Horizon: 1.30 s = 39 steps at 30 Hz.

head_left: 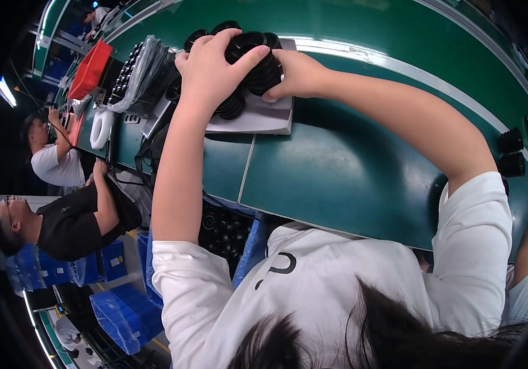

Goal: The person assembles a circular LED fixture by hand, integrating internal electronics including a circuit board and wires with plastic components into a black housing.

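A stack of black ring-shaped parts (263,75) stands between my two hands at the far side of the bench. My left hand (210,69) reaches over it from the left, its thumb lying along the top of the stack and its fingers curled among the neighbouring parts. From the other side my right hand (301,74) grips the same stack, thumb and fingers pressed against its side. More black round parts (230,106) sit below and behind my left hand, partly hidden by it. Under the stacks lies a shallow white box (276,120).
Left of the box are a plastic-wrapped tray of black parts (132,74) and a red bin (90,69). Black round parts (511,154) stand at the bench's right end. A blue-lined container (230,234) of black parts is below the bench edge. Co-workers (70,221) are at the left.
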{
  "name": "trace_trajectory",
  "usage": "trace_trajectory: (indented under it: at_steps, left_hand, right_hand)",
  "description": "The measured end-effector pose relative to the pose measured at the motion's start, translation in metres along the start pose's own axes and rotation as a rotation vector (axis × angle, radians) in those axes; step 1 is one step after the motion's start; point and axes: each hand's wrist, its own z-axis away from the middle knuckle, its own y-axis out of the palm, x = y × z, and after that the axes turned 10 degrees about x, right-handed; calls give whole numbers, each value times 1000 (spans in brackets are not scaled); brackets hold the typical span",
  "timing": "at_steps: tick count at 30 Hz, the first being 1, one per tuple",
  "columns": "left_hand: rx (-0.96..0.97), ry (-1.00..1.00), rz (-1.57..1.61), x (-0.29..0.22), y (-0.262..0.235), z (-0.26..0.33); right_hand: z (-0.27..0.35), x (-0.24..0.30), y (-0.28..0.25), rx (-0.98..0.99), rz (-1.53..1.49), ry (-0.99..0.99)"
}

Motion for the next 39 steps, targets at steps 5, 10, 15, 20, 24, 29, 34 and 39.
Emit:
trace_trajectory:
  at_steps: [5,10,15,20,24,29,34,39]
  left_hand:
    - [10,43,-215,-1,3,8]
    - [60,67,-355,-9,6,13]
    - [35,68,-432,-5,14,14]
    - [-1,87,-501,-4,16,13]
    - [-110,156,-572,0,19,12]
    - [-123,163,-604,-7,12,19]
    - [-216,158,-504,-35,-9,20]
    - [-279,288,174,-100,-10,50]
  right_hand:
    - [5,14,-1,78,184,102]
    - [0,3,8,24,275,67]
    - [-1,6,9,53,304,122]
    - [0,7,2,104,283,115]
    - [3,7,-6,136,251,95]
    - [21,21,-28,134,280,36]
    - [62,38,-74,70,219,105]
    - [179,85,-141,-244,611,-70]
